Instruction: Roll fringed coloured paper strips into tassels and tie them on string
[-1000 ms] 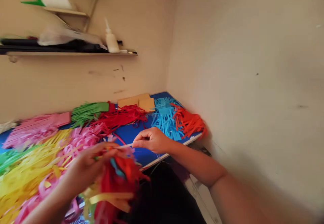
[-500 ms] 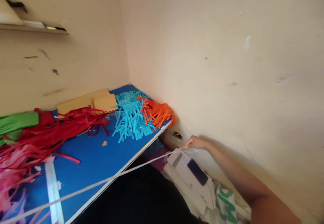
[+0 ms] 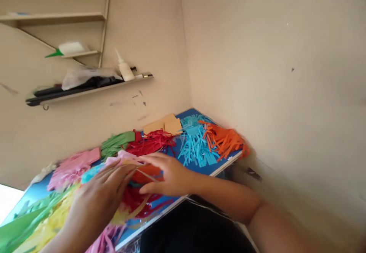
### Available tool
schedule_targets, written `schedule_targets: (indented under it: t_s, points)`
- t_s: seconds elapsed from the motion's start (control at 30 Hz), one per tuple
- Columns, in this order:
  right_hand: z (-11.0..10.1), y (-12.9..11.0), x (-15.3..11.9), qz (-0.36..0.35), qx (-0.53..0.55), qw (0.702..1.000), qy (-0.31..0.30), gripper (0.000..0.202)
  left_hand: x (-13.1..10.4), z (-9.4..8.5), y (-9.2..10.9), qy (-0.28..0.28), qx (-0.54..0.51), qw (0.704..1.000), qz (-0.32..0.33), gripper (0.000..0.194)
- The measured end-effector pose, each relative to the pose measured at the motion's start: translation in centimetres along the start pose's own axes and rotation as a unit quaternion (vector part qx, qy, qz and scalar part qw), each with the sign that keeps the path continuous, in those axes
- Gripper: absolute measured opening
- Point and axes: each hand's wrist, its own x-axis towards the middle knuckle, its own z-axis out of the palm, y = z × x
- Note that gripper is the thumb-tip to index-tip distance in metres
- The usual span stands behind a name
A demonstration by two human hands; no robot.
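- Resting near the front edge of the blue table (image 3: 220,164): a tassel (image 3: 143,176) of orange, red and teal paper strips, soft and limp, lying between both hands.
- Left hand (image 3: 98,195): palm down on the tassel's left side, fingers spread and flat; it grips nothing.
- Right hand (image 3: 168,176): fingers extended and slightly apart, resting on the tassel; whether the thin pale strip (image 3: 147,174) is pinched cannot be told.
- Loose heaps of cut paper fringe on the table: yellow (image 3: 48,226), pink (image 3: 73,167), green (image 3: 116,144), red (image 3: 153,142), light blue (image 3: 196,144), orange (image 3: 225,140).
- Flat tan card pieces (image 3: 164,124) at the back corner.
- Wall shelf (image 3: 94,89): a white glue bottle (image 3: 123,68) with pointed nozzle, a crumpled clear bag (image 3: 82,75).
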Motion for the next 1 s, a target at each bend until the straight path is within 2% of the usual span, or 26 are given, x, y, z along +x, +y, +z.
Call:
schedule_targets:
  t_s: [0.07,0.1,0.13,0.2,0.23,0.27,0.33,0.4,0.43,0.5,0.57,0.63,0.7,0.73,0.8,0.87,0.93,1.0]
  points:
    - [1.3,1.2,1.7,0.067,0.086,0.994,-0.023,0.049,0.7,0.4,0.9,0.003,-0.006,1.000,-0.004,0.042]
    - [1.4,1.8,2.0,0.099,0.118,0.988,-0.021,0.036,0.7,0.7,1.1,-0.001,-0.010,1.000,-0.028,0.042]
    - [1.1,2.3,1.9,0.123,0.140,0.982,-0.007,0.026,0.7,1.1,1.2,-0.009,-0.016,0.998,-0.063,0.042]
    - [0.2,2.9,1.2,0.137,0.147,0.979,0.035,0.024,0.4,1.9,1.3,-0.029,-0.042,0.989,-0.140,0.044]
    - [-0.2,2.9,0.7,0.128,0.136,0.981,0.054,0.031,0.3,2.3,1.5,-0.035,-0.064,0.982,-0.174,0.043]
    - [-0.5,2.8,0.2,0.113,0.118,0.985,0.059,0.046,0.3,2.8,1.8,-0.038,-0.090,0.975,-0.201,0.042]
    - [-0.3,2.8,-0.5,0.089,0.067,0.993,0.028,0.087,0.7,3.6,3.0,-0.033,-0.150,0.959,-0.238,0.039]
    - [0.8,3.4,-1.0,0.103,0.019,0.994,-0.010,0.109,1.5,4.4,4.4,-0.027,-0.211,0.939,-0.269,0.036]
    - [1.5,4.0,-1.2,0.122,0.012,0.992,-0.019,0.108,2.0,4.9,5.0,-0.029,-0.242,0.927,-0.284,0.034]
    - [3.1,5.6,-1.6,0.152,0.041,0.988,-0.002,0.086,3.0,6.1,5.7,-0.027,-0.308,0.898,-0.314,0.034]
    - [4.2,7.1,-2.0,0.174,0.104,0.978,0.041,0.053,3.7,7.7,5.8,0.005,-0.384,0.859,-0.339,0.043]
    - [4.4,8.1,-2.3,0.202,0.166,0.961,0.088,0.030,3.6,9.6,5.6,0.041,-0.477,0.797,-0.368,0.074]
    - [4.0,8.5,-2.3,0.226,0.211,0.942,0.133,0.023,2.6,11.4,5.7,0.028,-0.573,0.718,-0.394,0.101]
    - [3.7,8.6,-2.2,0.235,0.226,0.933,0.153,0.024,1.8,12.1,6.1,0.010,-0.616,0.678,-0.401,0.106]
    - [3.2,8.8,-2.0,0.254,0.229,0.920,0.188,0.024,0.0,13.4,7.3,-0.006,-0.679,0.606,-0.414,0.105]
    - [3.2,9.1,-1.9,0.280,0.208,0.915,0.204,0.022,-1.9,14.4,8.6,0.016,-0.714,0.551,-0.432,0.103]
    - [3.7,9.3,-2.0,0.301,0.196,0.913,0.192,0.020,-3.3,15.1,9.6,0.025,-0.719,0.519,-0.461,0.101]
    - [4.4,9.3,-2.1,0.316,0.203,0.912,0.164,0.023,-4.3,15.5,9.8,-0.003,-0.707,0.506,-0.494,0.094]
